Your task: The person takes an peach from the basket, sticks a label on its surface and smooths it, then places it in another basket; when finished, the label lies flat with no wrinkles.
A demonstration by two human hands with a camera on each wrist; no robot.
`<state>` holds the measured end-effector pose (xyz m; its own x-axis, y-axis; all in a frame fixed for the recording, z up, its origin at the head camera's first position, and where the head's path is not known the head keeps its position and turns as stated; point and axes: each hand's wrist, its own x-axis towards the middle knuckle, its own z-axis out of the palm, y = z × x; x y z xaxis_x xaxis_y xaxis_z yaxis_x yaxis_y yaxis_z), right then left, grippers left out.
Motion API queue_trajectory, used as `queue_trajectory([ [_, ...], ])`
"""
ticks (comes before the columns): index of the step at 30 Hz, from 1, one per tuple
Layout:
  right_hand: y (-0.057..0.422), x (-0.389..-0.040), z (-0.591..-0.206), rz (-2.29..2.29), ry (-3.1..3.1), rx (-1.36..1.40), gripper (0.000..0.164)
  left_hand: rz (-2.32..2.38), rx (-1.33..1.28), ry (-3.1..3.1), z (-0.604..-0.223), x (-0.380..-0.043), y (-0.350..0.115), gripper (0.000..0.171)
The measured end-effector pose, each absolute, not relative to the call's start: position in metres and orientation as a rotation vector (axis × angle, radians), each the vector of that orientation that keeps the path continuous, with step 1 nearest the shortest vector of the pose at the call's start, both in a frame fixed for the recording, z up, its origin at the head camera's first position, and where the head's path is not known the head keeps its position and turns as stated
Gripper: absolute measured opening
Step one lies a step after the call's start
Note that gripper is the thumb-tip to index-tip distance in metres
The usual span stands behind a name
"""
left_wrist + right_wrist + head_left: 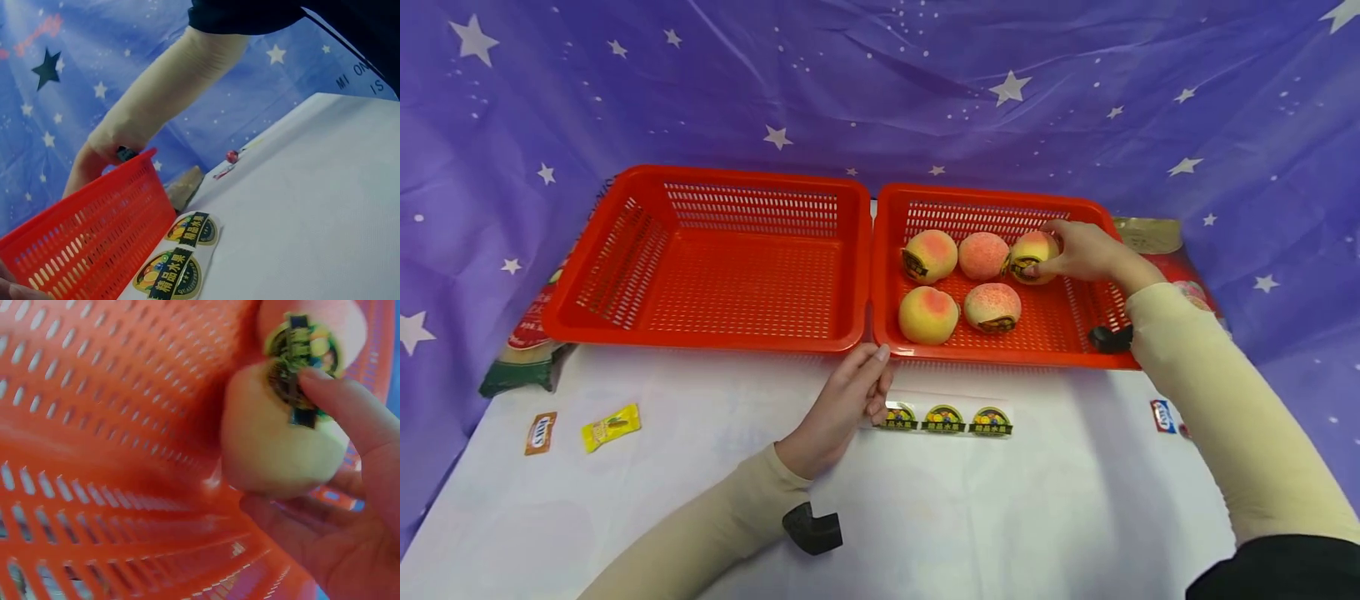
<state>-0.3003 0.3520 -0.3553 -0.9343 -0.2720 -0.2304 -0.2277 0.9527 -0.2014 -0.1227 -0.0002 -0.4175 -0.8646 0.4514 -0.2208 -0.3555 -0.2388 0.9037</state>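
Note:
My right hand (1078, 250) reaches into the right red basket (1037, 358) and grips a yellow-pink peach (281, 444) with a round fruit sticker (300, 369). The thumb lies on the sticker, and the other fingers reach round the peach's far side. Beside it in the basket sit a pinkish peach (983, 255) and several more, some with stickers. My left hand (838, 404) is at the basket's front left corner, fingers loosely curled, thumb tip right at the rim. A strip of fruit stickers (943, 418) lies on the table just right of those fingers, which overlap its left end.
Left of the peaches' basket stands another red basket (700, 339), its perforated bottom bare. Packets (523, 362) stick out behind both baskets. Small wrapped sweets lie on the white table: a yellow one (611, 427), an orange one (541, 433) and a blue-red one (1162, 416).

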Motion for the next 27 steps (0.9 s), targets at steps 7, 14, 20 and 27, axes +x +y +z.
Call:
queue_trajectory([
  [7, 0.362, -0.3, -0.362, -0.298, 2.8, -0.363, 0.084, 2.103, 0.121, 1.569, -0.409, -0.121, 0.0, 0.024],
  [14, 0.359, -0.304, -0.362, -0.262, 2.789, -0.464, 0.082, 2.096, 0.126, 1.584, -0.412, -0.121, -0.001, 0.025],
  [20, 0.361, -0.305, -0.362, -0.219, 2.796, -0.465, 0.081, 2.115, 0.136, 1.592, -0.414, -0.122, 0.0, 0.027],
  [27, 0.357, -0.296, -0.349, -0.253, 2.726, -0.412, 0.097, 2.004, 0.154, 1.921, -0.42, -0.117, 0.006, 0.035],
])
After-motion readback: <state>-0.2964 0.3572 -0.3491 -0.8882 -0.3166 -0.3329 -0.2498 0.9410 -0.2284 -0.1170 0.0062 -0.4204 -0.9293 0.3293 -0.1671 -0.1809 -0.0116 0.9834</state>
